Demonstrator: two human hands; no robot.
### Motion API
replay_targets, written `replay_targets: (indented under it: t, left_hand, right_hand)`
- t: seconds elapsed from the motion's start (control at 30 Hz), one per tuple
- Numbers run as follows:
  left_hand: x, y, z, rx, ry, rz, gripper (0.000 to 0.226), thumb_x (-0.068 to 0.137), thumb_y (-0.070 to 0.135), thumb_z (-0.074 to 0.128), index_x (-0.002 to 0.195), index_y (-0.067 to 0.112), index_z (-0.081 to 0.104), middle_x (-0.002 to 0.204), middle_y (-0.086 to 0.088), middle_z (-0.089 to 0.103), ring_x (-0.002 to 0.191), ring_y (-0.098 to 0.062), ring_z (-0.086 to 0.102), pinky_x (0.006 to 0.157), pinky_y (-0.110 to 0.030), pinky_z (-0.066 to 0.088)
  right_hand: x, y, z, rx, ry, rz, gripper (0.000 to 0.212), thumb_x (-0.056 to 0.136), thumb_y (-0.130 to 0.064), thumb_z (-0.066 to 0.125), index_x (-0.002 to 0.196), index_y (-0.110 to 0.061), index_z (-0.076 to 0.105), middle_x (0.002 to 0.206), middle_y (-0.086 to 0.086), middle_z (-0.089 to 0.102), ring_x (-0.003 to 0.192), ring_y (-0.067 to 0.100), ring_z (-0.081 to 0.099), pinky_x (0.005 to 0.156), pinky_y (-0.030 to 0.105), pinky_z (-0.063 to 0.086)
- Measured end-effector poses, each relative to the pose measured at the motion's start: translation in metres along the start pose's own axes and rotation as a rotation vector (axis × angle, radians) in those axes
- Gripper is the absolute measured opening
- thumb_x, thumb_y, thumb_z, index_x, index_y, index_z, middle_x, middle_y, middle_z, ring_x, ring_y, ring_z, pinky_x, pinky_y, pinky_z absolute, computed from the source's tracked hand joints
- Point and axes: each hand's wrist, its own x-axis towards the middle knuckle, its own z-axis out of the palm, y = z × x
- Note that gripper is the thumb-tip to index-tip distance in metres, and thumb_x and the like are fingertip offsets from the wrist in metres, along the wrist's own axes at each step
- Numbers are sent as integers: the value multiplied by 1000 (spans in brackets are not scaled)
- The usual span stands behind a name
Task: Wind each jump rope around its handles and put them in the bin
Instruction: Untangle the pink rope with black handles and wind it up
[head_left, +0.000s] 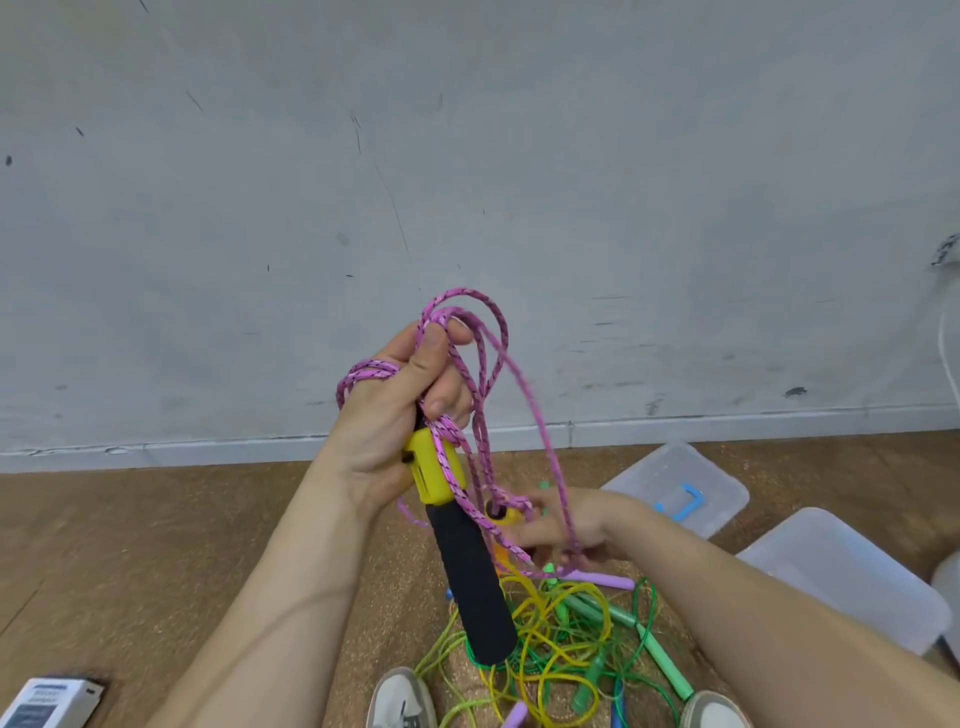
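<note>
Grey scuffed wall, brown floor. Winding is under way: the left hand (395, 415) grips the black-and-yellow handle (470, 577), with the pink rope (485, 364) looped over its curled fingers (449, 397). The right hand (566, 527) is blurred beside the second handle (501, 515); I cannot tell whether it grips anything. The next move probably calls for tighter wraps, then the bin (841, 577). The tangled ropes (561, 639) underneath could snag.

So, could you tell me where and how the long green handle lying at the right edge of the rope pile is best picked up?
Grip the green handle mid-shaft, coming from above and from its right. It lies flat on the floor, and that side looks bare, while the tangled ropes crowd its left.
</note>
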Motion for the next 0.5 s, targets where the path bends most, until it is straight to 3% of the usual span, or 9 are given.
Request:
replay_targets:
  t: [0.07,0.13,0.17,0.23,0.3,0.33,0.4,0.43,0.5]
  left_hand:
    - [1,3,-1,-68,25,21,25,91,30,46,78,21,67,40,7,34,38,-8,29,44,-22,22]
    - [1,6,-1,-107,41,38,26,90,31,45,76,23,66,39,9,34,36,-5,30,43,-20,25]
    - [1,8,-2,-120,44,38,27,90,31,45,76,24,66,39,9,33,36,-5,30,42,-19,25]
    - [1,10,-3,-156,38,36,27,90,34,45,76,26,66,39,10,33,37,-4,29,42,-18,25]
    - [1,13,-6,-209,17,45,25,88,37,46,77,27,66,39,11,35,37,-4,31,41,-16,30]
    - [0,14,-7,-234,9,51,25,87,38,46,78,28,66,39,11,36,37,-3,32,41,-16,32]
    - [1,17,-11,-250,19,57,24,87,39,46,79,28,66,39,10,36,37,-3,31,41,-15,30]
    - [0,18,-12,-232,42,56,23,87,39,46,79,28,65,39,10,35,37,-3,30,42,-15,28]
    - [0,18,-17,-171,132,42,20,87,38,48,81,26,63,41,11,32,38,-4,28,41,-16,27]
  right_hand:
    - [6,7,20,-68,-117,86,45,91,-48,58,126,-22,46,88,4,58,51,7,45,41,15,36]
    - [13,13,43,42,-165,112,31,97,-45,47,121,-25,47,105,7,55,66,10,54,59,20,46]
    - [17,15,51,179,-175,114,33,97,-47,46,122,-25,50,105,4,57,74,12,56,71,26,46]
    - [23,13,65,396,-222,84,33,93,-51,48,105,-22,58,83,-6,64,73,8,57,81,33,39]
    - [29,2,70,511,-222,43,37,92,-57,47,90,-22,59,64,-12,66,60,3,58,75,28,37]
    - [31,-4,72,488,-155,27,40,90,-61,47,90,-23,62,69,-11,69,62,3,61,73,28,41]
    - [48,-2,73,358,15,-17,64,71,-72,53,106,-20,65,99,1,71,86,17,66,83,35,50]
    - [53,-4,72,247,68,-50,73,63,-74,52,104,-14,64,99,7,69,87,24,64,82,37,50]
    - [46,-19,60,40,158,-93,49,75,-58,52,71,-10,57,65,7,57,61,21,53,61,30,41]
